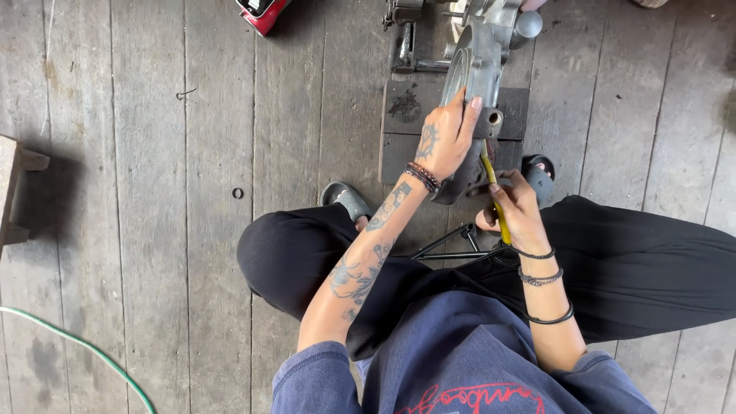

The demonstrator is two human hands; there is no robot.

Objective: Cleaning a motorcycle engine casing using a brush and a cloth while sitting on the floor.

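A grey metal engine casing (477, 61) stands on dark wooden blocks (406, 123) on the plank floor in front of me. My left hand (445, 138) grips the casing's near edge, fingers wrapped over the rim. My right hand (515, 211) holds a yellow-handled tool (494, 188), its tip pointing up against the lower part of the casing. Both wrists wear dark bracelets. I am squatting, knees apart in black trousers.
A red object (262, 11) lies at the top edge. More metal parts (405, 38) sit left of the casing. A small black ring (238, 193) lies on the planks. A green hose (84, 349) crosses bottom left; a wooden piece (15, 192) sits at the left edge.
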